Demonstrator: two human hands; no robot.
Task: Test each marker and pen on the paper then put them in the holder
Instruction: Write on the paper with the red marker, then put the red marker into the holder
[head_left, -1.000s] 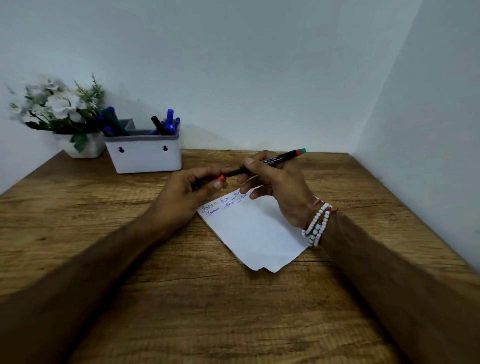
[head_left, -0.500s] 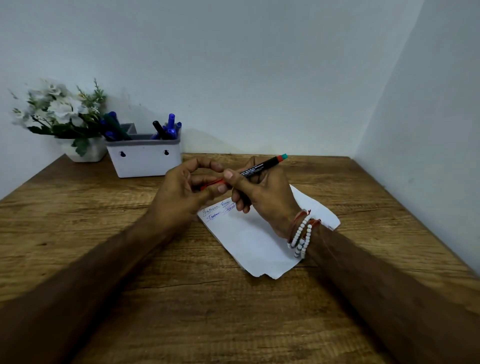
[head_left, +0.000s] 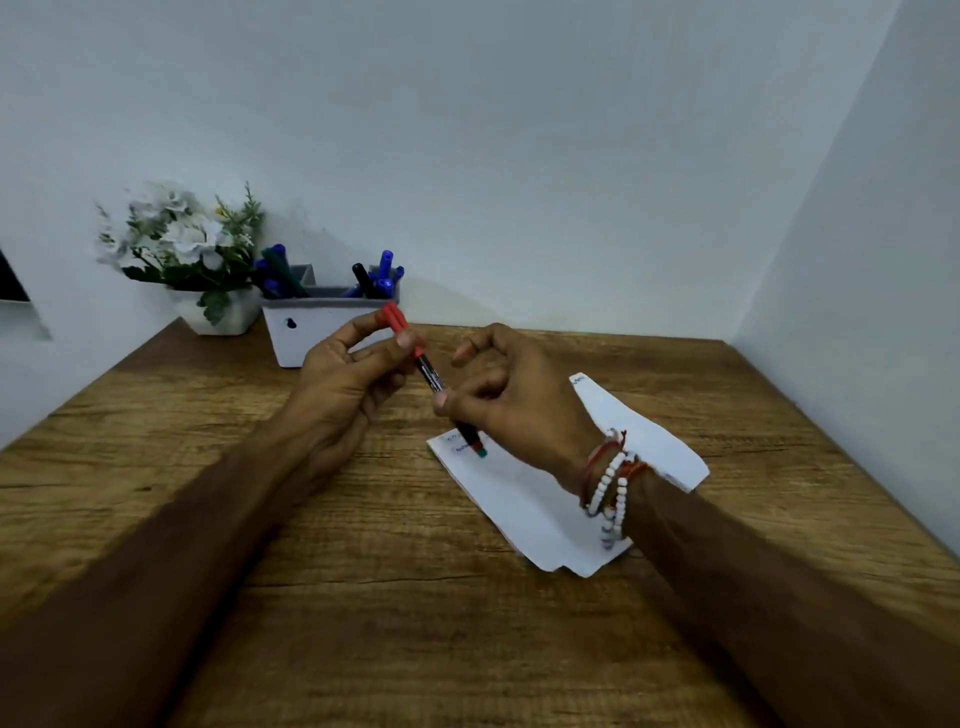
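A black pen (head_left: 432, 382) with a red cap (head_left: 393, 318) and a green tail end slants over the top corner of the white paper (head_left: 540, 504), cap up and tail down. My left hand (head_left: 340, 382) pinches the red cap between thumb and fingers. My right hand (head_left: 519, 397) pinches the black barrel lower down, just above the paper. Blue handwriting marks the paper's top corner. The white holder (head_left: 311, 332) stands at the back of the table behind my left hand, with several blue, black and green markers in it.
A white pot of white flowers (head_left: 182, 244) stands left of the holder against the wall. The wooden table (head_left: 415, 623) sits in a corner, with walls behind and to the right. Beaded bracelets circle my right wrist.
The pen has swung round: its green end, which pointed up and right, now points down at the paper, and the red cap sits at the top in my left hand. Both hands have risen slightly.
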